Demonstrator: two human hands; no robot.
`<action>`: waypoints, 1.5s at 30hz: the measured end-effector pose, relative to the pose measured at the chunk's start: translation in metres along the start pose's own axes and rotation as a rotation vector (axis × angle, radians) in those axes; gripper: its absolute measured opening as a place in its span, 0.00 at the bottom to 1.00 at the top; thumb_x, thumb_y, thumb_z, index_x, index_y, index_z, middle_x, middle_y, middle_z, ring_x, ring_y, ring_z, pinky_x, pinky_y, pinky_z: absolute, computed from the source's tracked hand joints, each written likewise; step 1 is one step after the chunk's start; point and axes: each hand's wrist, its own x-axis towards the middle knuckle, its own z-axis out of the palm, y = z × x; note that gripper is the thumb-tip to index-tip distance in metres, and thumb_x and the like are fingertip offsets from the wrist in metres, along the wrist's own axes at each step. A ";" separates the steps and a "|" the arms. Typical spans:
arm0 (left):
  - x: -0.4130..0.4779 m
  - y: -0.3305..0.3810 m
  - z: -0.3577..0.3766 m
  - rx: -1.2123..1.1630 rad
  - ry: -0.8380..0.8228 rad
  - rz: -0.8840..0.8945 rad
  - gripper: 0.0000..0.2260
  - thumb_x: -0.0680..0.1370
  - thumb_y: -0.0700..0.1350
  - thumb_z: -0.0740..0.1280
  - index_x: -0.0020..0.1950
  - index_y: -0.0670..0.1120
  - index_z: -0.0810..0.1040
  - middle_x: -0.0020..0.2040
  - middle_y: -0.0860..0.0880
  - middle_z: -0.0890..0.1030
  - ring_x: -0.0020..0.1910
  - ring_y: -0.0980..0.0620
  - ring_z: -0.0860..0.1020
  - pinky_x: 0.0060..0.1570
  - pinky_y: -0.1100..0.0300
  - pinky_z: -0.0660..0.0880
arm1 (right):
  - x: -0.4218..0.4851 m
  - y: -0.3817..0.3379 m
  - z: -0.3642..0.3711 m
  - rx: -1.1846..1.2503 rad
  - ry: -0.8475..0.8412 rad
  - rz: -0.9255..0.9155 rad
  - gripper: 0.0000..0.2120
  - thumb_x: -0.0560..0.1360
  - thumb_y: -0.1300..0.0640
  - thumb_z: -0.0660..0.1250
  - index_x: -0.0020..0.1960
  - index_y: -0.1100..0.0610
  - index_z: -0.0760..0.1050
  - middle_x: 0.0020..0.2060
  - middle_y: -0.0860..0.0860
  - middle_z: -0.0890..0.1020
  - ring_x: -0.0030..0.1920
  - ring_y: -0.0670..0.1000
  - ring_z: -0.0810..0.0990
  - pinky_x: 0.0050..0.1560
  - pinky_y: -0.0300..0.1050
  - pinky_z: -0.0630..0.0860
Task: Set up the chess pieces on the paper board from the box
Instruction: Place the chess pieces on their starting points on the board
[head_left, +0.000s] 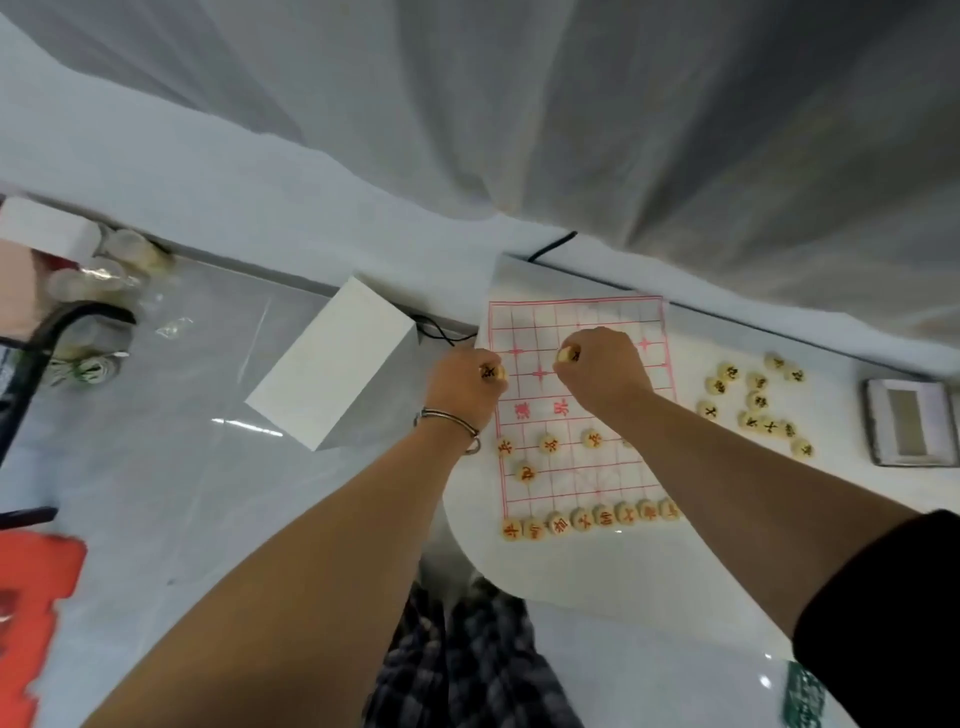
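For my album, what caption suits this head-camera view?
Both hands, left and right, each place a chess piece on the paper board.

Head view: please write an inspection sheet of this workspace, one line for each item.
Surface: glossy grey table.
Job's things: paper board with red-marked pieces along its near row; loose pieces lie right of it; white box stands left.
Clutter: plastic cups far left; grey case far right.
Hands: left hand and right hand each hold one piece over the board.
Cables: black cable behind the board.
Surroundings: white curtain.
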 end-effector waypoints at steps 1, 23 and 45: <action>0.004 -0.001 0.002 0.018 0.007 0.017 0.09 0.75 0.40 0.66 0.52 0.39 0.81 0.50 0.46 0.77 0.46 0.49 0.75 0.44 0.64 0.69 | 0.003 -0.001 0.005 0.001 0.004 0.001 0.07 0.75 0.61 0.62 0.41 0.58 0.78 0.36 0.51 0.78 0.31 0.45 0.74 0.27 0.31 0.65; 0.044 -0.026 0.034 0.243 -0.017 0.180 0.13 0.77 0.44 0.65 0.60 0.44 0.77 0.58 0.48 0.75 0.53 0.50 0.76 0.49 0.63 0.72 | 0.027 0.018 0.048 -0.184 -0.006 -0.159 0.11 0.77 0.59 0.65 0.58 0.59 0.76 0.55 0.52 0.75 0.42 0.49 0.75 0.45 0.38 0.76; 0.025 0.024 0.046 0.311 0.022 0.269 0.17 0.76 0.48 0.66 0.64 0.50 0.75 0.59 0.52 0.77 0.60 0.52 0.71 0.57 0.59 0.71 | 0.002 0.057 -0.011 -0.007 0.133 -0.008 0.15 0.75 0.53 0.67 0.58 0.60 0.76 0.54 0.53 0.77 0.49 0.51 0.78 0.50 0.39 0.74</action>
